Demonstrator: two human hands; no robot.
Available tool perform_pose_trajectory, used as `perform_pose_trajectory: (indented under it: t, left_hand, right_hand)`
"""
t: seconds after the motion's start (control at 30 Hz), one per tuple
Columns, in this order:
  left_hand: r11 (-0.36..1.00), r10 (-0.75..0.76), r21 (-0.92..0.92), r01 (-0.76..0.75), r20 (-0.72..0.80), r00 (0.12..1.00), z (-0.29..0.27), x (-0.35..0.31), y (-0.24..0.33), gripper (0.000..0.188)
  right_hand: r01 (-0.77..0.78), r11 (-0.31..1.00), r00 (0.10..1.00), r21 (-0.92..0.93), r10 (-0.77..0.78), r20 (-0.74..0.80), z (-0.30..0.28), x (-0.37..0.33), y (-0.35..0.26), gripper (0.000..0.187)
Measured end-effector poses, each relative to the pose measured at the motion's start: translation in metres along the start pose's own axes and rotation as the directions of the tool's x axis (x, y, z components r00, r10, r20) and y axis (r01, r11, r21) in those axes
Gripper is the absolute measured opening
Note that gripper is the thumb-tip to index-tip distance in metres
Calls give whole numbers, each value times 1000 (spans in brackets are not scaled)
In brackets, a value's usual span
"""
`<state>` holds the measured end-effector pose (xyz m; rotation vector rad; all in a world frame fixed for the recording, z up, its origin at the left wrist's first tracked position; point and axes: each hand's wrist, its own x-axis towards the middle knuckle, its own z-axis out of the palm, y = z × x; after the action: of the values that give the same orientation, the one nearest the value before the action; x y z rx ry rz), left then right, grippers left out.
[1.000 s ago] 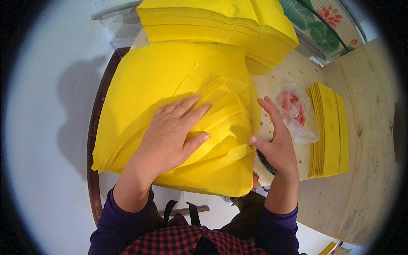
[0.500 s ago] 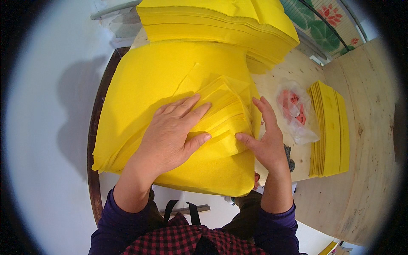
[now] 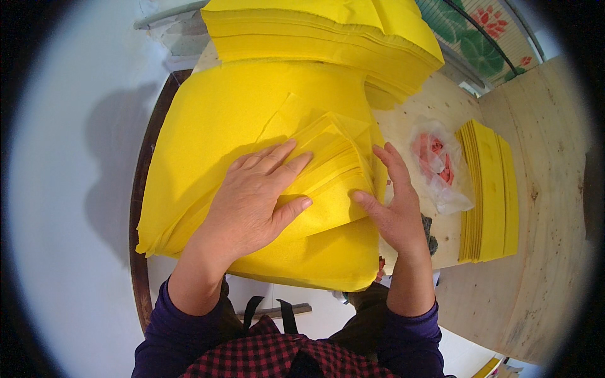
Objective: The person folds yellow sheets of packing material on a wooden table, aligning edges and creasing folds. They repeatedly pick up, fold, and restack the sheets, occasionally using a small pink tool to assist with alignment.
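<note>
- Yellow sheets (image 3: pixel 246 107) lie loosely fanned on the desk (image 3: pixel 394 120); a narrow bare strip runs between their right edge and a clear bag (image 3: pixel 455 200).
- The left hand (image 3: pixel 252 201) lies flat on them, fingers slightly spread, gripping nothing.
- The right hand (image 3: pixel 396 214) is wide open at their right edge; thumb contact is unclear.
- Its wrist partly hides a dark object (image 3: pixel 430 235).
- A tall yellow stack (image 3: pixel 321 38) blocks the far side; a yellow bundle (image 3: pixel 490 192) stands right.
</note>
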<state>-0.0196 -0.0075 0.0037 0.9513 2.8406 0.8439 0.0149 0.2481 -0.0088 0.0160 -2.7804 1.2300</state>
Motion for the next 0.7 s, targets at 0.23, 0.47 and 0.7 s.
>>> perform_pose_trajectory:
  t: [0.23,0.47,0.7]
  left_hand:
    - [1000,0,-9,0,-15,1000,0,0,1,58]
    - [1000,1,-1,-1,-12,1000,1,0,1,59]
    - [1000,1,20,-1,-1,1000,1,0,0,62]
  right_hand:
    - [18,995,995,-95,-9,100,-8,-4,-5,90]
    - [48,999,992,14,-49,120,-22,-1,-3,91]
    - [-4,1000,1000,-20,4,1,5,1,0,78]
